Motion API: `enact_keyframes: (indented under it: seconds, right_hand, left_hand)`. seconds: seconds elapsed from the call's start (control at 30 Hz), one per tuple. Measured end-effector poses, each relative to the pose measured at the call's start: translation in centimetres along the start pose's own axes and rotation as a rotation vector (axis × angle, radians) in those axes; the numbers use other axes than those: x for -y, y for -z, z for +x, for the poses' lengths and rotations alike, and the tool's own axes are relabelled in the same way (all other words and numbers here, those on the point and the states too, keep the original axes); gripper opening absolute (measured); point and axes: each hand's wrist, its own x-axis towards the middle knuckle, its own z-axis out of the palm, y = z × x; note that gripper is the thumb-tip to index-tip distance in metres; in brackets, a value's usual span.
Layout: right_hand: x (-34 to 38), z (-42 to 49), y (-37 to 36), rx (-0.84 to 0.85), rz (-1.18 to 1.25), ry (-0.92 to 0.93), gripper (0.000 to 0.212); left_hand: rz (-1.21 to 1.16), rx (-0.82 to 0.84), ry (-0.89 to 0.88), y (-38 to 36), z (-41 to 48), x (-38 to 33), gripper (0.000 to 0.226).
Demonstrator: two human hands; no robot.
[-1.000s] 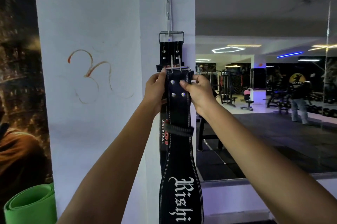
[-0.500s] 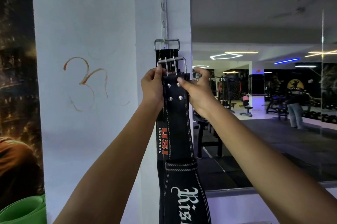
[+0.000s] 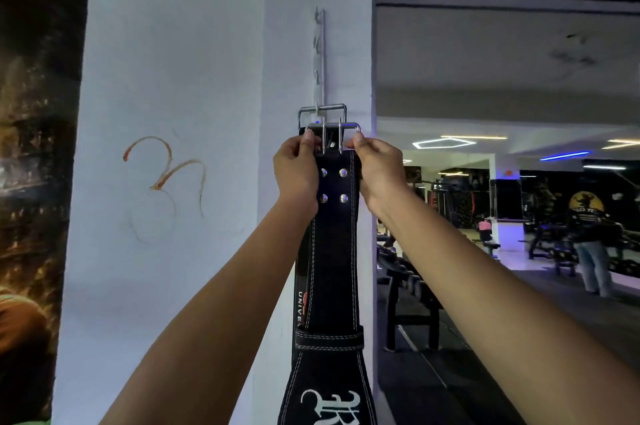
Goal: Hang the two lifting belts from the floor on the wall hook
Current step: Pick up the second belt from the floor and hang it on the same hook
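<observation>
A black lifting belt (image 3: pixel 334 262) with white stitching and four rivets hangs straight down in front of the white pillar. My left hand (image 3: pixel 296 173) and my right hand (image 3: pixel 377 173) grip its top end on either side, just under its steel buckle (image 3: pixel 332 130). Behind it a second black belt (image 3: pixel 302 286) with red and white lettering hangs by its own buckle (image 3: pixel 322 110) from the lowest hook of the white wall hook strip (image 3: pixel 319 57). The held buckle sits just below that hook, in front of the hung buckle.
The white pillar (image 3: pixel 173 78) carries an orange scribble (image 3: pixel 166 168). A dark poster (image 3: pixel 31 147) fills the left edge. To the right a large mirror (image 3: pixel 502 182) shows the gym, with benches and a standing person (image 3: pixel 592 251).
Both hands have lifted the front belt's buckle upward, from below the hung belt's buckle to just under the hook. My fingers now pinch the buckle's sides.
</observation>
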Motion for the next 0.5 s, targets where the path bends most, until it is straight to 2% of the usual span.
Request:
enact_keyframes:
  seconds: [0.4,0.5]
  right_hand:
    - [-2.4,10.8,-5.1,-0.083,-0.108,0.101,0.013]
    - [-1.7,14.0,-6.6,-0.123,-0.129,0.168,0.025]
  left_hand:
    - [-0.002,-0.026,-0.096,-1.6,11.9,2.6,0.026]
    - [-0.013,0.005,-0.09,-2.5,15.7,2.0,0.022]
